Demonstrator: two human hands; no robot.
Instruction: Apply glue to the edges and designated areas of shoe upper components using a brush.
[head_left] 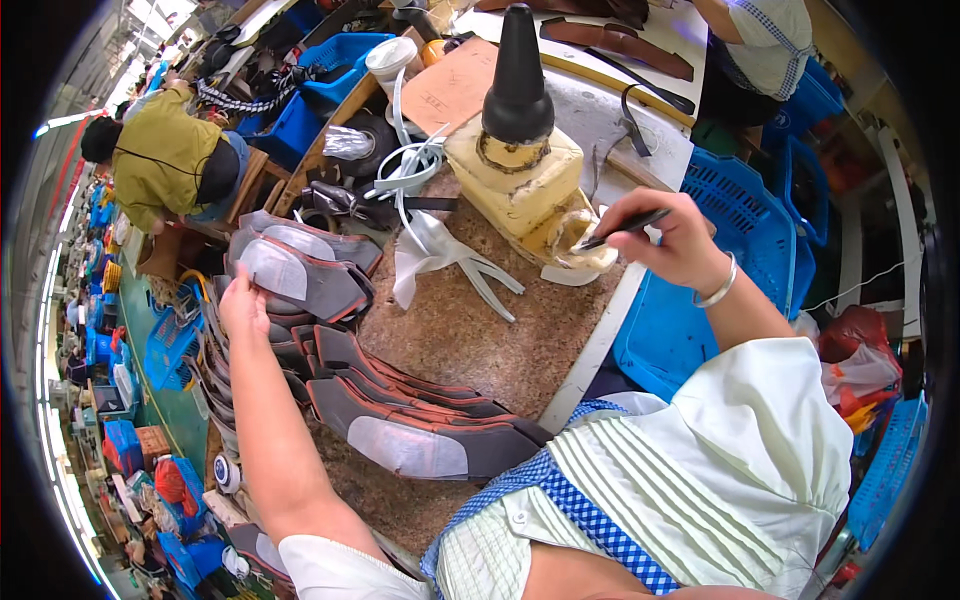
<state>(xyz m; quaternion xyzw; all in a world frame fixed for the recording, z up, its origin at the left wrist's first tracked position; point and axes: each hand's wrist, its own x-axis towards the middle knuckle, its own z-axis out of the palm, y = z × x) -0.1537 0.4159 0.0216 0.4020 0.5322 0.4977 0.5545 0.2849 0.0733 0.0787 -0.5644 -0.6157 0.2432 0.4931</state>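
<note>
My left hand (pixel 243 308) is closed at the edge of a grey shoe upper piece (pixel 285 268) with a pale patch, on a pile at the left of the worktop. My right hand (pixel 672 242) grips a slim black glue brush (pixel 637 222). Its tip is down at the open spout of a yellowed glue bottle (pixel 520 175), so its bristles are hidden. A black cone cap (pixel 517 85) tops the bottle. Nearer to me lies a fanned stack of grey upper pieces (pixel 408 445) with orange edges.
White strips and a cloth scrap (pixel 425 262) lie left of the glue bottle on the speckled brown worktop (pixel 470 345). Blue plastic baskets (pixel 665 325) stand below its right edge. A person in a yellow top (pixel 165 160) works at the far left; another person's sleeve (pixel 770 40) shows top right.
</note>
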